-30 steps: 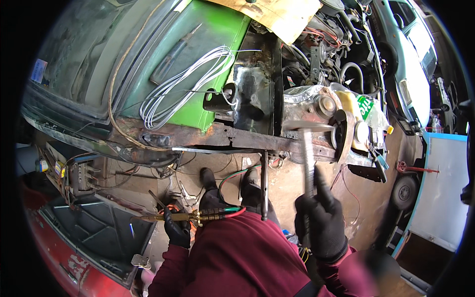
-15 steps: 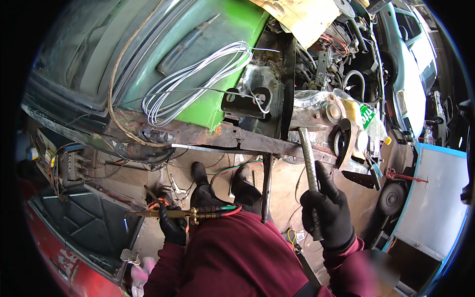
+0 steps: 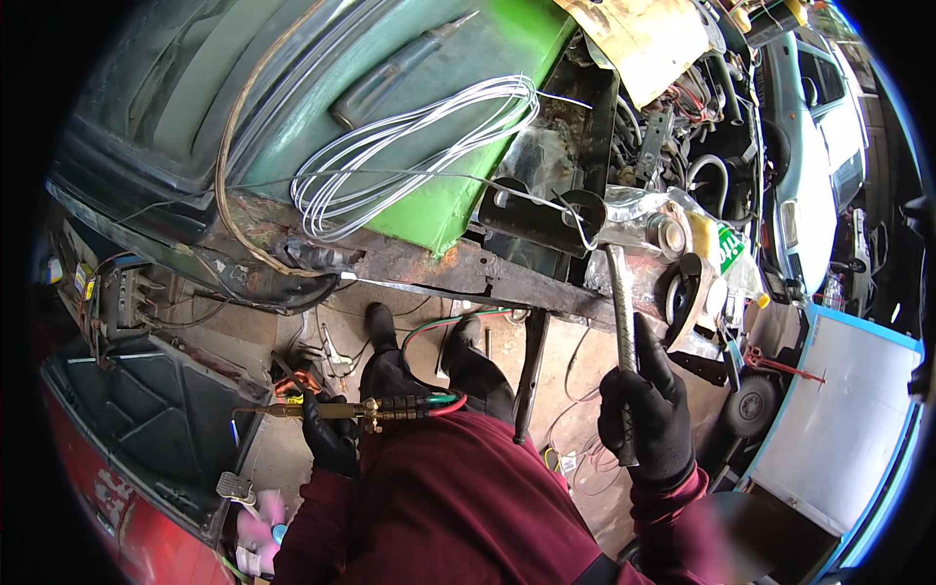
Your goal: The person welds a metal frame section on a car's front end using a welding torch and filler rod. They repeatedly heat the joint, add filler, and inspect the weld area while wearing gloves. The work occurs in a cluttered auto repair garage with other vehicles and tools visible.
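Observation:
My left hand (image 3: 330,435), in a black glove, is wrapped round a brass gas torch (image 3: 336,410). The torch lies level, its thin tip pointing left, with red and green hoses at its right end. A thin dark stick also shows by these fingers; whether they grip it I cannot tell. My right hand (image 3: 645,419), gloved too, grips a silvery metal bar (image 3: 622,312) with a textured surface. The bar stands nearly upright in view, its top by the rusty car frame rail (image 3: 526,283). A dark bracket (image 3: 541,219) with holes sits just left of that top.
A coil of white wire (image 3: 409,161) and a dark air tool (image 3: 390,78) lie on the green car panel (image 3: 468,195). An engine bay (image 3: 673,127) opens at upper right. Hoses and cables (image 3: 585,448) cross the floor. A detached door panel (image 3: 146,419) is at left.
The view has shifted, so the car parts sit further right. The dark bracket looks tilted differently from before. Both hands keep their holds on the torch and the bar.

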`<action>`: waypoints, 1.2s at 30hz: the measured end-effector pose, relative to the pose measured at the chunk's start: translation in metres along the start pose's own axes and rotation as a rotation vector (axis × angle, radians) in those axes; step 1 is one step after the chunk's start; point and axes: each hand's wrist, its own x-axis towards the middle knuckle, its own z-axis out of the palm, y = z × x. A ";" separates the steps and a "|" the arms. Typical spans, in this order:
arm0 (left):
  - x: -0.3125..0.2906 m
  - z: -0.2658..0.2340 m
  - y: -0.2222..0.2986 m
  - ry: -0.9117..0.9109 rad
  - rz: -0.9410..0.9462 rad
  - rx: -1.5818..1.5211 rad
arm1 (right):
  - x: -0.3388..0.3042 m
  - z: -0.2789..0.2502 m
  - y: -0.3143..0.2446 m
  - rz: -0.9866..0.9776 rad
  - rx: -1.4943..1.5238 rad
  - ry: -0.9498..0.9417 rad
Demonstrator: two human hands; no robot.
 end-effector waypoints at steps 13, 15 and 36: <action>-0.011 0.008 0.003 0.032 0.021 -0.011 | -0.008 -0.004 -0.001 0.098 0.206 -0.114; -0.009 0.006 0.001 0.027 0.020 -0.040 | -0.008 -0.007 -0.002 0.004 0.083 -0.129; -0.027 0.009 -0.001 0.026 0.076 -0.057 | -0.016 -0.118 -0.016 0.066 -0.365 -0.258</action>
